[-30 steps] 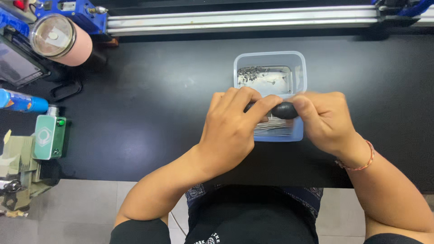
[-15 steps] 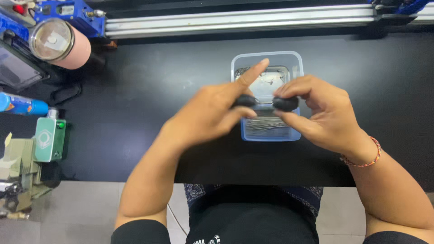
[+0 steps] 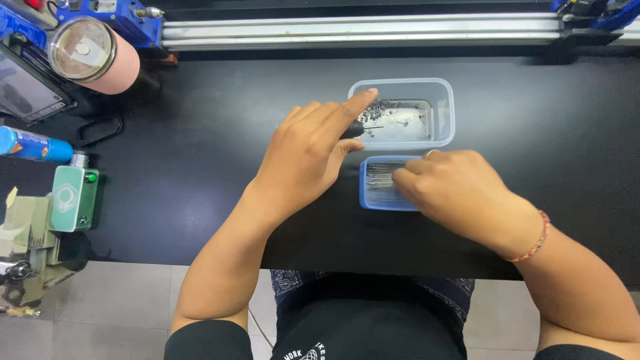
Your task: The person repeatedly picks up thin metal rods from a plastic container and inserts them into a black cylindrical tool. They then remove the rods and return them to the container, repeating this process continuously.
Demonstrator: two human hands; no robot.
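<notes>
My left hand (image 3: 303,157) grips a small black tool (image 3: 353,129) with a thin metal tip. Its index finger stretches out to the rim of a clear plastic container (image 3: 443,100), which holds small dark metal parts. Just below it sits a shallow blue tray (image 3: 373,190) filled with thin metal pins. My right hand (image 3: 460,190) rests over the tray's right side with its fingertips bunched down on the pins. Whether it holds one is hidden.
A pink tumbler with a clear lid (image 3: 87,57), a dark screen (image 3: 23,87), a blue bottle (image 3: 30,145) and a green device (image 3: 70,199) line the left side. An aluminium rail (image 3: 367,30) runs along the back of the black table (image 3: 167,147).
The hands, which met on the black tool over the tray, have parted. The left hand carried the tool up and left toward the clear container; the right hand dropped onto the blue tray.
</notes>
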